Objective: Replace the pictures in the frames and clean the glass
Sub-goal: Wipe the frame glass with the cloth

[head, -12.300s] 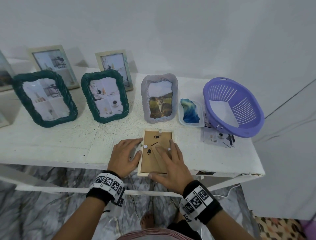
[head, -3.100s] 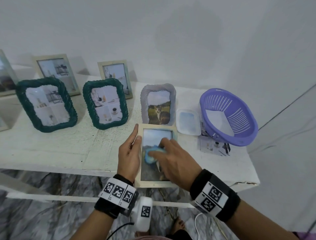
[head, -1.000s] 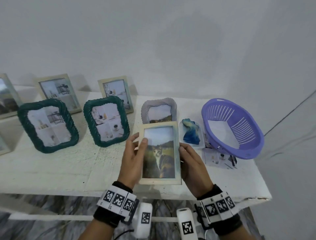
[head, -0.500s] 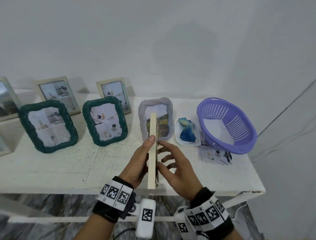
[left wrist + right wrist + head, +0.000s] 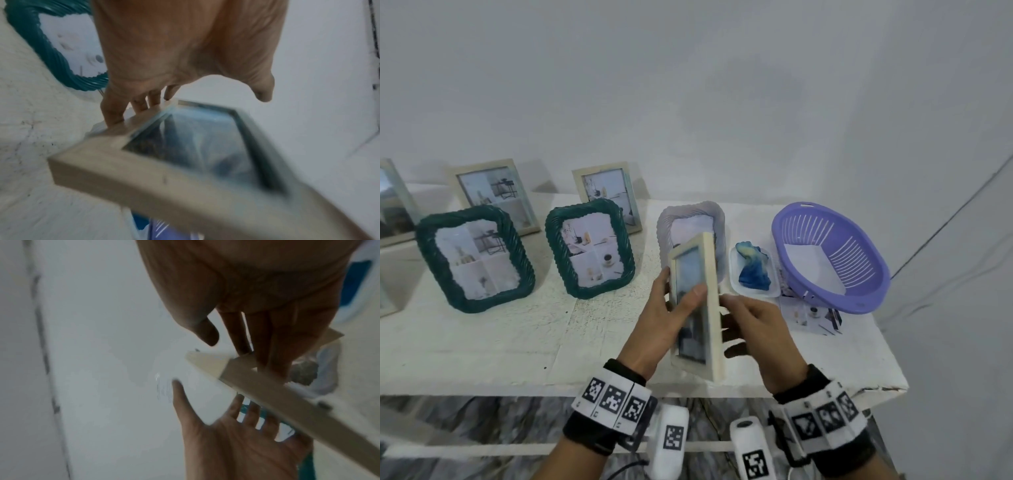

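My left hand (image 5: 678, 301) grips a light wooden frame (image 5: 709, 274) upright above the table's front edge, thumb across the glass and fingers round the left side. The glass faces left and shows a blurred picture. My right hand (image 5: 736, 322) is behind the frame, its fingers laid fairly straight on the back and the thumb apart. The left wrist view shows the frame (image 5: 144, 175) close up, the right wrist view its edge (image 5: 267, 392). A blue cloth (image 5: 751, 270) lies in a small white tray (image 5: 732, 277) to the right.
On the white table (image 5: 482, 342) a grey wavy frame (image 5: 690, 214) stands just behind the held one. Two green twisted frames (image 5: 431, 260) (image 5: 554, 246) and wooden frames (image 5: 493, 195) (image 5: 606, 192) stand to the left. A purple basket (image 5: 832, 260) sits on loose prints (image 5: 811, 315) at the right.
A second ago both hands held the frame facing me; it has since turned past edge-on so the glass faces left, and my right hand has gone behind it.
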Available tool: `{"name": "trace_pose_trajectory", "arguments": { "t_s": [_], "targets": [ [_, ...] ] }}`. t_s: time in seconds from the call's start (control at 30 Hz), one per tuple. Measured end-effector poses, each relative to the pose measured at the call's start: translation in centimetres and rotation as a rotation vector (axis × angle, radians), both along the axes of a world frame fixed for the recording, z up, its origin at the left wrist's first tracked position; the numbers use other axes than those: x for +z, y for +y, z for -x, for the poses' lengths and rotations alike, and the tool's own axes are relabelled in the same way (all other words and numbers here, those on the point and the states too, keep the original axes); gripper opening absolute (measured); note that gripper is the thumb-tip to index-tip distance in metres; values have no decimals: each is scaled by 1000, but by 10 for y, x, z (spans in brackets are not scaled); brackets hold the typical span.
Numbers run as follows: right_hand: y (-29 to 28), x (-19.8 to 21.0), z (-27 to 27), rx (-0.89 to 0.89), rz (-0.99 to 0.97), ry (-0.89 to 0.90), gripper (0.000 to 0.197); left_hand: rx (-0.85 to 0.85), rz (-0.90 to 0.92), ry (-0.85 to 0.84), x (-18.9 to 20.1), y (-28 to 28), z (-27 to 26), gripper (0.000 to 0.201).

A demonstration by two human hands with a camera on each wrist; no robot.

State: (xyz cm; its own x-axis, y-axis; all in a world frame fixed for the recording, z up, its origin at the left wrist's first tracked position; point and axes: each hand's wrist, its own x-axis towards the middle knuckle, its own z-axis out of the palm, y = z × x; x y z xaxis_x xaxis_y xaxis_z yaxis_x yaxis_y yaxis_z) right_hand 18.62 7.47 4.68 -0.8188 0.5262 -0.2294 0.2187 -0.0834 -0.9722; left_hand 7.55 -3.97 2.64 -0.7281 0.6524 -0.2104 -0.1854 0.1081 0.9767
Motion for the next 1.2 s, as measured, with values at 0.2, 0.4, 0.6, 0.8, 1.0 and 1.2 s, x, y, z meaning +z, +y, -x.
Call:
{"name": "trace_pose_trajectory", "arguments": {
  "t_s": [0.2,0.4,0.6,0.8,1.0,1.2],
  "targets": [
    [25,-7,-2,-154,378,28,58,-54,-69,-256,16,-9,17,74],
    [43,4,-2,-11,389,159,60,-188,-48,-323,35,2,31,89],
    [72,33,18,72,202,176,56,-277,-39,-211,64,28,54,83],
    [132,70,61,27,-268,334,22,-291,-101,-81,106,76,104,85],
    [195,113,125,9,-567,381,11,-274,-59,76,154,138,170,75],
    [254,112,186,78,-609,277,12,-390,-2,-35,156,178,232,64]
  ]
}}
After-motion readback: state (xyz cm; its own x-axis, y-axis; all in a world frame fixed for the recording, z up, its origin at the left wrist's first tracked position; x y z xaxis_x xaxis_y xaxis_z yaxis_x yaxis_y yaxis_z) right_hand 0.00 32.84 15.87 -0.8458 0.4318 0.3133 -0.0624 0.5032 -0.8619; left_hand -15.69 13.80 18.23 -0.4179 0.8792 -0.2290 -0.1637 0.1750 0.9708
